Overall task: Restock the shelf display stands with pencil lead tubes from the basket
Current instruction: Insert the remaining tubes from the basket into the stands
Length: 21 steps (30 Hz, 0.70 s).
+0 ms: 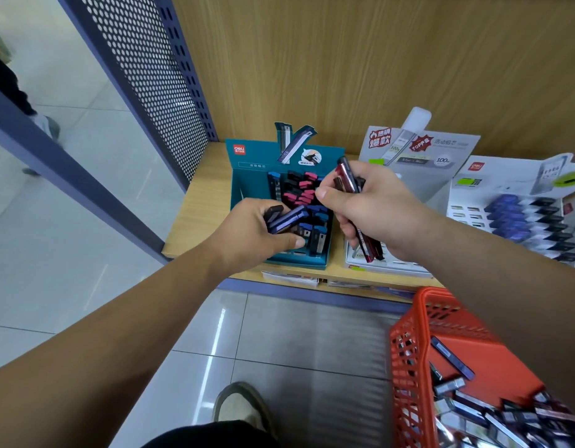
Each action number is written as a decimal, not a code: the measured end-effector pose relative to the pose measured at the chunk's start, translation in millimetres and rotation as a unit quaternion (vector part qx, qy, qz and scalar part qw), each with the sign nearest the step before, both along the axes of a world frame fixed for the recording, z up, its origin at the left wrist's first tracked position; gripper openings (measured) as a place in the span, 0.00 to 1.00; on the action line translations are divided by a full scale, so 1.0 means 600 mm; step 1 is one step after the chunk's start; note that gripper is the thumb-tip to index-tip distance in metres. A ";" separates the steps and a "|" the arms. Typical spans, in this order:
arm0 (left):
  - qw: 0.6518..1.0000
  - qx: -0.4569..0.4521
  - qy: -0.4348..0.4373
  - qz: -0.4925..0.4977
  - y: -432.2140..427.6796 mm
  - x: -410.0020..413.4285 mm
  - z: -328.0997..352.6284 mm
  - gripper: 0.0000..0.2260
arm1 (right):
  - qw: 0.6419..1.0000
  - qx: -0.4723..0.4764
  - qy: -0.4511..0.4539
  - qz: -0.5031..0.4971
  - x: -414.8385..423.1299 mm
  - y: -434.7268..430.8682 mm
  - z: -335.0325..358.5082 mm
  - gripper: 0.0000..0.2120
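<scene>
The left hand (257, 231) grips dark blue plastic lead tubes (287, 217) crosswise over the teal cardboard display stand (247, 179) at the left end of the wooden shelf (202, 215); the right hand (373, 208) clutches dark red tubes (346, 176), steeply tilted, alongside.

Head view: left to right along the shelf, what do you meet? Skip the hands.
perforated panel → teal stand → grey stand → white stand
</scene>
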<state>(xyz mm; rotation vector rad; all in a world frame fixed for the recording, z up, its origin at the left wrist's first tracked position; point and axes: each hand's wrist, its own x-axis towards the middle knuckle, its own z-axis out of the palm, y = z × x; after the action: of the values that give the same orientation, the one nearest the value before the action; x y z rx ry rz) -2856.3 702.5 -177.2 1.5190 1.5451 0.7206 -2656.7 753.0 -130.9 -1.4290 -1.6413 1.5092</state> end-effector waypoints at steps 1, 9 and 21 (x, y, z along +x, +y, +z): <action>1.000 0.003 -0.011 0.020 -0.002 -0.001 0.002 0.10 | 1.000 0.000 -0.002 0.002 -0.001 0.000 0.002 0.04; 0.985 -0.062 -0.148 0.069 -0.048 0.006 0.057 0.12 | 0.995 -0.017 0.012 0.095 -0.013 -0.019 0.029 0.07; 0.948 -0.122 -0.287 0.067 -0.070 0.005 0.067 0.14 | 0.995 -0.033 0.058 0.077 -0.007 -0.024 0.040 0.04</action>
<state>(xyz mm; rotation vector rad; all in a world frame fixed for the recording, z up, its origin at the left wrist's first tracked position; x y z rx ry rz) -2853.4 660.8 -137.2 0.9147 1.2373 0.9140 -2660.8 738.6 -107.2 -1.2454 -1.6776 1.7134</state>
